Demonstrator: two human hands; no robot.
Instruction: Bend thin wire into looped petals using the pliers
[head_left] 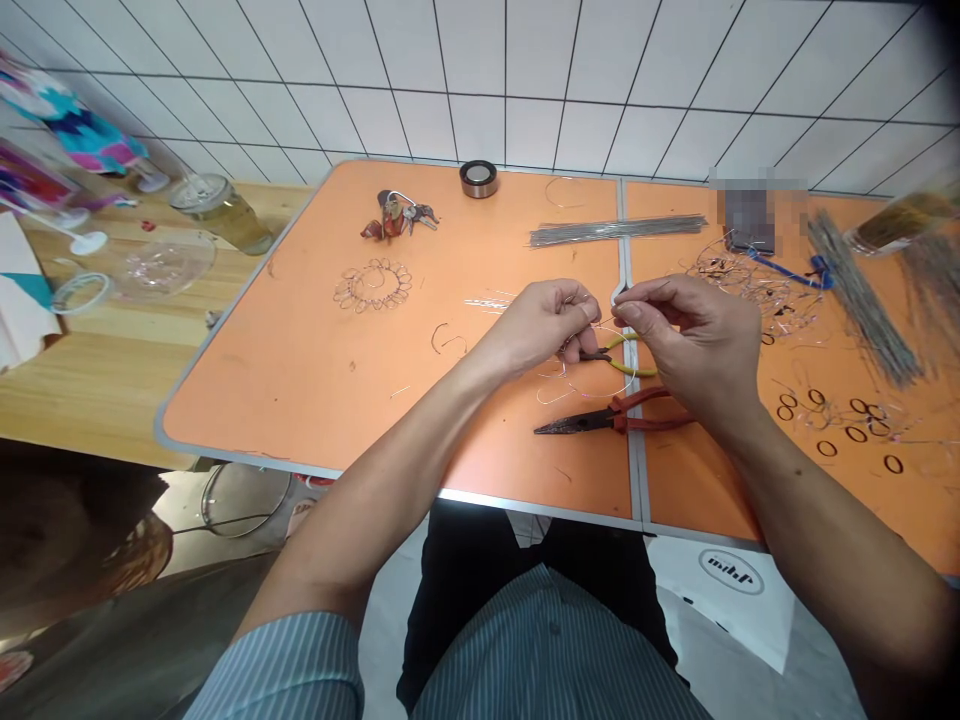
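Observation:
Over the orange table, my left hand (pixel 551 320) is closed, with thumb and fingers pinching a thin wire (pixel 600 394). The wire curves below in a loose loop. Just to its right my right hand (pixel 697 340) also pinches the wire, thumb against forefinger, close to the left fingertips. Exactly where the wire ends lie is too fine to make out. Beneath the hands rest yellow-handled pliers (pixel 621 366), partly hidden. Nearer me are red-handled long-nose pliers (pixel 592 420), their jaws pointing left and their handles partly behind my right hand.
A flower-like wire ring (pixel 373 287), keys (pixel 409 215) and a tape roll (pixel 478 180) lie left and back. Straight wire bundles (pixel 615 230), tangled wire (pixel 780 300), a phone (pixel 750 222) and small dark rings (pixel 856 434) lie right. Another person (pixel 82 540) is at lower left.

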